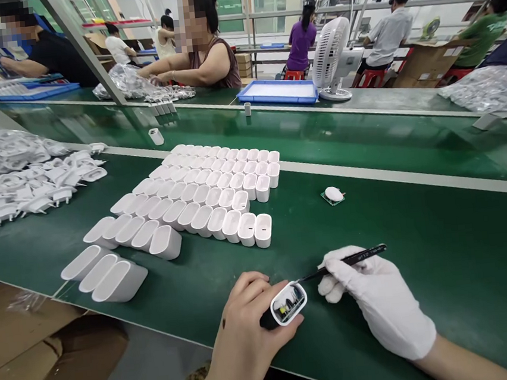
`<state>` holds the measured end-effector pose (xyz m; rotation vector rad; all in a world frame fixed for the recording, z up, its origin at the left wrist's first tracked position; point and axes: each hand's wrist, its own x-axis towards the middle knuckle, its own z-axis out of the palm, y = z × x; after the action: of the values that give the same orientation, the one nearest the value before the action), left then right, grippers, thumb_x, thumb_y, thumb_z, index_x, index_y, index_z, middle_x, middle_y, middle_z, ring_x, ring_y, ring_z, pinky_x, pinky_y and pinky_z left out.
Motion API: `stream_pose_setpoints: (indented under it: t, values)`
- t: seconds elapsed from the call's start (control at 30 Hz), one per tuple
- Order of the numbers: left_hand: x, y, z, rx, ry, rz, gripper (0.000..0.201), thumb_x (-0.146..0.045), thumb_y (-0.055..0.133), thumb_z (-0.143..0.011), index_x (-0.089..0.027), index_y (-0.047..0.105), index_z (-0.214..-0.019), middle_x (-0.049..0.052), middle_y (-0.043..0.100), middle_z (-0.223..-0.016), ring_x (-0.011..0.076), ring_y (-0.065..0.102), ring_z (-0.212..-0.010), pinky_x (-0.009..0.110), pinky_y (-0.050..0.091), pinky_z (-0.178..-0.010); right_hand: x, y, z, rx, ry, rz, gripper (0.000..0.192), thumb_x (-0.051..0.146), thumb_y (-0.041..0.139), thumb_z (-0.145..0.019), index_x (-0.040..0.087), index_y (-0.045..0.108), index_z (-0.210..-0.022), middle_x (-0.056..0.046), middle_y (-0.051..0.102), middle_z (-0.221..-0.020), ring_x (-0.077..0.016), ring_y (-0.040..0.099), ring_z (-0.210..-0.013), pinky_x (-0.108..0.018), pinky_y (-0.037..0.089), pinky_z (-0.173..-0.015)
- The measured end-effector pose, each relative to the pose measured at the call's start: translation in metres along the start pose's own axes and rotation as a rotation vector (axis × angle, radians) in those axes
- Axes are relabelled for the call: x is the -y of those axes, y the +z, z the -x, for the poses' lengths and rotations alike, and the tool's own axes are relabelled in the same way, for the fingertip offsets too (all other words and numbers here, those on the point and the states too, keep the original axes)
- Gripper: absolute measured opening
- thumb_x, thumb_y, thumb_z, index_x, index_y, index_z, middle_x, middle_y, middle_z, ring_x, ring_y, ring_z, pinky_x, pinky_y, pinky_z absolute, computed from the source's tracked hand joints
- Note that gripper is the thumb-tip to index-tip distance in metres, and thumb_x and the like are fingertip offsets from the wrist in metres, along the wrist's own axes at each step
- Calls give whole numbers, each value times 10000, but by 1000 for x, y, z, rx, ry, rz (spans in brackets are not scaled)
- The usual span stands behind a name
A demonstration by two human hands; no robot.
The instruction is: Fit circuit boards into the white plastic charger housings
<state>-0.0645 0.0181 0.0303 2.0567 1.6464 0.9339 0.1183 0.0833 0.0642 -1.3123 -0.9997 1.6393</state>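
Observation:
My bare left hand (pixel 244 325) grips a small white oval plastic housing (pixel 304 304) with its open end facing me. Inside it, circuit board parts show, one of them yellow. A white glove covers my right hand (pixel 381 300), whose fingers are closed round black tweezers (pixel 364 255). The tweezers' tip is at the upper rim of the housing; whether it touches cannot be made out. Beyond both hands stand rows of similar white housings (pixel 202 216), open ends up. A small green circuit board with a white round piece (pixel 334 194) lies past my right hand.
White plastic parts (pixel 33 187) are heaped at the left of the green bench (pixel 420 245). Across the raised middle stand single housings (pixel 156 136), a blue tray (pixel 277 92) and a white fan (pixel 333 57). A co-worker (pixel 214 56) handles parts opposite; other people sit farther back.

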Motion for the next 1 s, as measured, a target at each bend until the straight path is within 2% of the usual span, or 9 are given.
stream_pose_setpoints:
  t: [0.13,0.33,0.43,0.57,0.83,1.0]
  values:
    - [3,1,1,17,17,-4,304,-196,703,-756,-223,632,-1051,47,631,-829,269,543,-960,375,528,-776,0,4,1,61,36,16,356,446,773,-660,130,662,-779,-49,667,-537,-149,608,-461,-255,503,-518]
    - [3,3,2,2,22,-5,252,-198,665,-787,-225,635,-1036,56,630,-853,262,556,-951,349,539,-732,16,10,-3,144,117,106,354,457,768,-646,130,636,-681,-50,663,-521,-144,608,-452,-250,500,-508]
    - [2,5,3,-25,-9,4,232,-200,658,-786,-229,651,-1017,59,635,-855,274,559,-970,359,541,-743,23,6,-6,107,93,107,373,466,774,-635,129,625,-693,-53,662,-518,-145,603,-435,-250,495,-489]
    - [2,4,4,-5,-17,11,224,-193,663,-780,-227,654,-1001,60,639,-858,278,561,-969,362,542,-737,24,-1,-4,67,11,73,393,493,760,-655,133,615,-716,-57,662,-524,-142,594,-429,-247,488,-479]
    - [3,2,1,-6,30,9,239,-178,657,-781,-229,637,-1014,41,626,-800,256,566,-922,345,534,-726,11,5,-3,48,27,112,389,505,759,-653,136,646,-709,-50,658,-509,-139,583,-413,-249,482,-482]
    - [1,4,3,-17,-35,31,252,-176,663,-772,-237,643,-1016,47,624,-834,272,557,-961,359,532,-738,10,3,-5,66,26,69,399,513,754,-652,136,626,-674,-48,633,-456,-120,535,-347,-219,428,-400]
